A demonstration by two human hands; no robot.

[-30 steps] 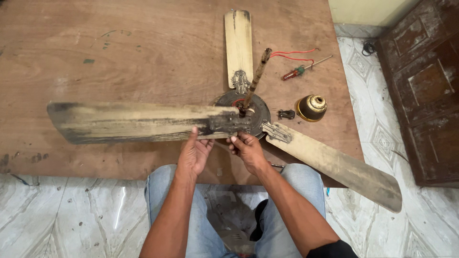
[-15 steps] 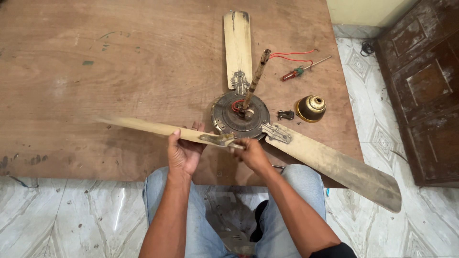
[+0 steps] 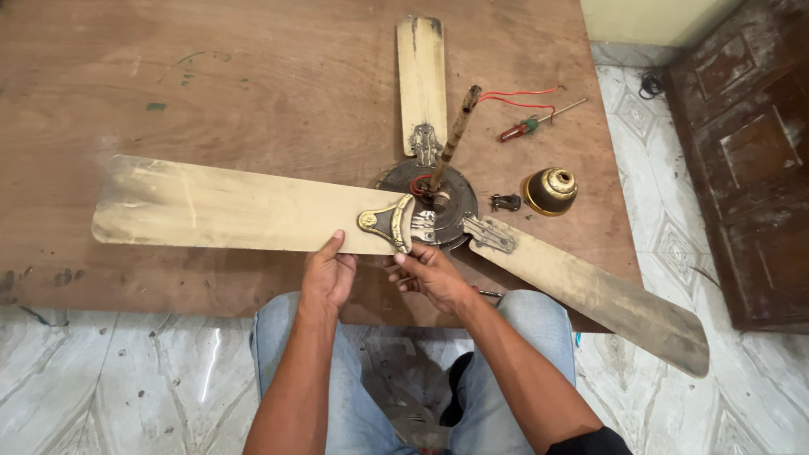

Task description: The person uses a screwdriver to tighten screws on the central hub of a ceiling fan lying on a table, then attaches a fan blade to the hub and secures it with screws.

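The left hand grips the near edge of a cream fan blade, thumb on top. The right hand pinches the blade's brass-trimmed bracket at the motor hub. The blade lies across the wooden worktop; a screwdriver and brass canopy cup sit beyond.
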